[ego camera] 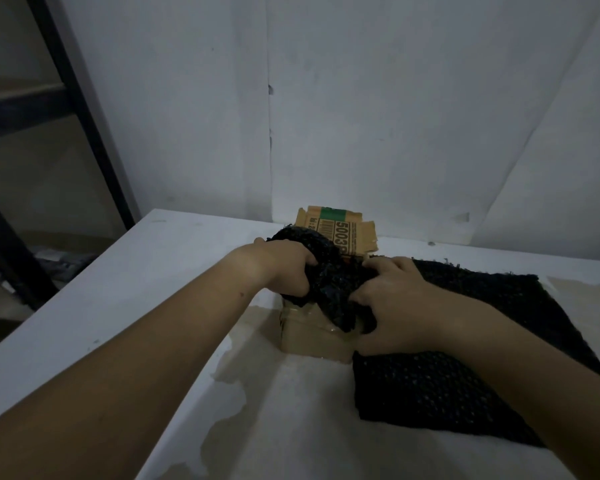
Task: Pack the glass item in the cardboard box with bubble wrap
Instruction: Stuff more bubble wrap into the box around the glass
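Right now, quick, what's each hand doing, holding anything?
Left hand: closed on the black bubble-wrap bundle over the cardboard box.
Right hand: closed on the same bundle.

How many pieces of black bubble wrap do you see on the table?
2. One bundle of black bubble wrap is gripped by both hands over the cardboard box. One flat sheet lies on the table, right of the box. More may be hidden inside.
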`<action>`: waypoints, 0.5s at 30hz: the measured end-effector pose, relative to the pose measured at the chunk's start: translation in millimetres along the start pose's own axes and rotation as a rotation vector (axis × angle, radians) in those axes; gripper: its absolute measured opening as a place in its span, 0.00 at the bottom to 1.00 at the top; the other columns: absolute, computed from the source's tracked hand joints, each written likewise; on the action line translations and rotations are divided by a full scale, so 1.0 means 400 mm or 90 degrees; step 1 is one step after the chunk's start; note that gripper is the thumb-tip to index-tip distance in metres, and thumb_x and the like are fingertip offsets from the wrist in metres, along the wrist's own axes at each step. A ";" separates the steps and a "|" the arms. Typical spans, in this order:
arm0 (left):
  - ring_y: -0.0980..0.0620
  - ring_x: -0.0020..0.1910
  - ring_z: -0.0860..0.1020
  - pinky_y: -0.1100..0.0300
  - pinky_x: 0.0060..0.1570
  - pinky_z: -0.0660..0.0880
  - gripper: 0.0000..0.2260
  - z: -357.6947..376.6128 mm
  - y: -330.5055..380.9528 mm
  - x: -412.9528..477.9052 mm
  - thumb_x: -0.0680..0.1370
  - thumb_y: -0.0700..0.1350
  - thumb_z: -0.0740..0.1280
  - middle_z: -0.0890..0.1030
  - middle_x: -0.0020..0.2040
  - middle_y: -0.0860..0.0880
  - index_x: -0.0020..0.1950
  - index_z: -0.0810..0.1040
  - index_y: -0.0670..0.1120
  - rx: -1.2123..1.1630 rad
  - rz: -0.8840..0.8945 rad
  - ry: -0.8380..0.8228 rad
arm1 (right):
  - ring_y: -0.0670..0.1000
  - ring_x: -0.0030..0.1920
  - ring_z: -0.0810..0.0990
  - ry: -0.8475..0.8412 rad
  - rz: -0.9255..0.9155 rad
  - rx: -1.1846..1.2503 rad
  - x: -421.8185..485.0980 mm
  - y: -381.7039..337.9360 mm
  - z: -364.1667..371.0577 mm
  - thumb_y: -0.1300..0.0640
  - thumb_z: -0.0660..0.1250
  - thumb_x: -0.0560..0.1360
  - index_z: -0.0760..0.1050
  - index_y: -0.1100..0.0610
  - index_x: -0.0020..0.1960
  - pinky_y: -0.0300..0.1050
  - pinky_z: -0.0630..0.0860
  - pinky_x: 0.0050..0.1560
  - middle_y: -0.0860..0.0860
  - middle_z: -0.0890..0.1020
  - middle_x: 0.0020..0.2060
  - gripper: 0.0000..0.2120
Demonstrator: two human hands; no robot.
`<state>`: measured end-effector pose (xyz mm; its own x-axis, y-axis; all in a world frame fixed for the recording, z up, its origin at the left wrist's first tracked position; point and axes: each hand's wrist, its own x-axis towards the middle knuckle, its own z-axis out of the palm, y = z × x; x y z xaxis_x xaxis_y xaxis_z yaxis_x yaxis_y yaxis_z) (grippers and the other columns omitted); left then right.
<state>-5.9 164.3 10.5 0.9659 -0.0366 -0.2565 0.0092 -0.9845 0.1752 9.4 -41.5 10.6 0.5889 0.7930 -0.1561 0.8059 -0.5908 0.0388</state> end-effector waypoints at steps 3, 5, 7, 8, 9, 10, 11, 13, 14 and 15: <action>0.45 0.63 0.72 0.53 0.54 0.59 0.26 -0.005 0.002 -0.001 0.72 0.47 0.65 0.77 0.63 0.53 0.69 0.72 0.61 0.022 0.006 0.000 | 0.57 0.74 0.58 -0.047 0.017 -0.050 0.039 -0.018 0.005 0.35 0.66 0.68 0.69 0.48 0.33 0.59 0.47 0.73 0.49 0.79 0.48 0.18; 0.45 0.64 0.71 0.52 0.58 0.60 0.25 -0.015 0.000 -0.010 0.73 0.47 0.65 0.77 0.64 0.54 0.69 0.72 0.63 0.041 0.015 -0.001 | 0.57 0.74 0.57 -0.052 0.006 -0.040 0.046 -0.010 0.003 0.35 0.65 0.69 0.68 0.49 0.32 0.59 0.46 0.73 0.49 0.78 0.47 0.19; 0.46 0.65 0.71 0.49 0.64 0.57 0.23 -0.036 -0.005 -0.025 0.74 0.49 0.64 0.78 0.63 0.56 0.69 0.72 0.65 0.047 0.036 0.018 | 0.56 0.76 0.55 -0.059 -0.003 -0.009 0.042 0.004 0.004 0.36 0.65 0.70 0.69 0.51 0.33 0.58 0.47 0.74 0.49 0.77 0.47 0.20; 0.47 0.65 0.71 0.48 0.66 0.54 0.23 -0.049 -0.007 -0.035 0.73 0.52 0.64 0.78 0.62 0.57 0.68 0.72 0.65 0.039 0.050 0.044 | 0.56 0.77 0.54 -0.059 -0.008 0.001 0.039 0.010 0.005 0.36 0.64 0.70 0.70 0.52 0.34 0.58 0.47 0.74 0.49 0.76 0.47 0.20; 0.48 0.67 0.70 0.48 0.67 0.50 0.22 -0.058 -0.006 -0.043 0.73 0.55 0.63 0.78 0.62 0.57 0.68 0.73 0.65 0.026 0.063 0.078 | 0.55 0.77 0.54 -0.056 -0.010 0.007 0.037 0.014 0.008 0.37 0.64 0.70 0.71 0.52 0.35 0.58 0.48 0.74 0.48 0.75 0.47 0.19; 0.48 0.70 0.66 0.49 0.68 0.44 0.23 -0.060 -0.002 -0.051 0.72 0.59 0.61 0.77 0.64 0.56 0.67 0.73 0.65 0.012 0.074 0.106 | 0.55 0.76 0.54 -0.054 -0.011 0.013 0.037 0.013 0.008 0.37 0.64 0.70 0.73 0.52 0.37 0.57 0.50 0.74 0.48 0.75 0.48 0.18; 0.47 0.74 0.60 0.51 0.68 0.38 0.23 -0.055 0.005 -0.060 0.72 0.62 0.58 0.75 0.68 0.55 0.67 0.74 0.64 0.002 0.085 0.121 | 0.54 0.76 0.56 -0.049 -0.013 0.021 0.035 0.010 0.007 0.38 0.64 0.70 0.74 0.52 0.40 0.57 0.50 0.74 0.48 0.76 0.49 0.17; 0.46 0.79 0.49 0.49 0.70 0.33 0.22 -0.020 0.018 -0.076 0.75 0.64 0.54 0.71 0.73 0.53 0.68 0.73 0.64 -0.003 0.099 0.113 | 0.52 0.69 0.64 0.000 -0.027 0.063 0.025 0.003 0.002 0.38 0.64 0.69 0.74 0.47 0.40 0.55 0.56 0.72 0.47 0.77 0.47 0.13; 0.45 0.79 0.46 0.48 0.71 0.33 0.20 0.002 0.020 -0.083 0.78 0.62 0.54 0.70 0.74 0.54 0.68 0.73 0.64 -0.007 0.102 0.109 | 0.50 0.62 0.68 0.062 -0.044 0.092 0.017 0.005 -0.001 0.38 0.65 0.68 0.74 0.45 0.39 0.53 0.61 0.69 0.45 0.77 0.44 0.11; 0.44 0.79 0.46 0.48 0.71 0.33 0.19 0.020 0.018 -0.088 0.80 0.59 0.54 0.70 0.73 0.56 0.69 0.74 0.62 -0.014 0.105 0.113 | 0.49 0.58 0.70 0.139 -0.054 0.108 0.011 0.013 -0.004 0.36 0.66 0.66 0.74 0.44 0.39 0.52 0.66 0.64 0.44 0.77 0.42 0.12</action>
<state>-41.7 157.0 13.2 0.9852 -0.1631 -0.0517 -0.1479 -0.9637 0.2225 16.3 -41.0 11.7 0.5344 0.8427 0.0649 0.8415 -0.5234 -0.1339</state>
